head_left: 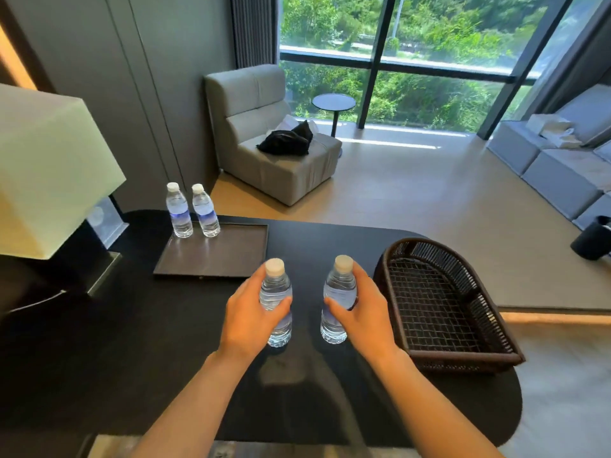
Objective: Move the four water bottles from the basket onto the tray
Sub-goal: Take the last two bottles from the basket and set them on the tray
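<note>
Two clear water bottles with white caps, one (179, 211) beside the other (205, 211), stand upright at the far left of the dark tray (231, 259). My left hand (246, 320) grips a third bottle (276, 292) upright over the black table. My right hand (363, 312) grips a fourth bottle (339, 292) upright, a short way right of it. Both held bottles are between the tray and the dark wicker basket (489, 299), which has nothing in it.
A lamp with a pale square shade (49, 173) stands on the black table (132, 358) to the left of the tray. Beyond the table are a grey armchair (264, 127), a small round side table (334, 102) and a sofa (562, 166).
</note>
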Demonstrator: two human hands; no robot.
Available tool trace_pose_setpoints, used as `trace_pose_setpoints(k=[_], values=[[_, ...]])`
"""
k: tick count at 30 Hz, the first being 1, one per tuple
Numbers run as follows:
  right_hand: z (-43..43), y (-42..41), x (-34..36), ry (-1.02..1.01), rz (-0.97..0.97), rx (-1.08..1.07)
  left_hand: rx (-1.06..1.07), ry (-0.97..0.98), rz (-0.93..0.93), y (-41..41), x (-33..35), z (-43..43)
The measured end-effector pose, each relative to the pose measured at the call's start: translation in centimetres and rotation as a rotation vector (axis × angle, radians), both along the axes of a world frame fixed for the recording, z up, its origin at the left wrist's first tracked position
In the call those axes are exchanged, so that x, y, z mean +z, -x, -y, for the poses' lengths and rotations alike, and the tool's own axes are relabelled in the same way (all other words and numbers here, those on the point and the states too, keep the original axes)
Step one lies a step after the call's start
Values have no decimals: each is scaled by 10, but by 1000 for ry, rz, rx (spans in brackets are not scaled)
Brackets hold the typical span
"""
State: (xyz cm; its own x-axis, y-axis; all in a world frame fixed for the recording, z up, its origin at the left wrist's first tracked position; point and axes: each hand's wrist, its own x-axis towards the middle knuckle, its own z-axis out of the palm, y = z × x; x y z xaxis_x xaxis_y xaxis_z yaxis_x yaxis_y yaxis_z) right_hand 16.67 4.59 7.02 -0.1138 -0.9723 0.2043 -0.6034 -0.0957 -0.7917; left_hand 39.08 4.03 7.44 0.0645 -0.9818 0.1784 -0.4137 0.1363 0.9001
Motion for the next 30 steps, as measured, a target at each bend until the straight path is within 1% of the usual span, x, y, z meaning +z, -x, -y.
trace_pose_setpoints(k=[6, 10, 16, 19, 22, 30], values=[[67, -92, -18, -57, 41, 64, 90, 24, 50, -93, -14, 45], [117, -149, -29, -92, 47, 92, 147, -14, 116, -150, -22, 91], [195, -223, -50, -121, 23, 112, 148, -65, 149, -221, -49, 169], [231, -254, -63, -124, 42, 93, 131, -91, 143, -245, -60, 204], [262, -279, -79, -127, 56, 72, 145, -69, 172, -262, -71, 237], [323, -320, -119, -164, 91, 32, 175, -78, 146, -287, -107, 300]])
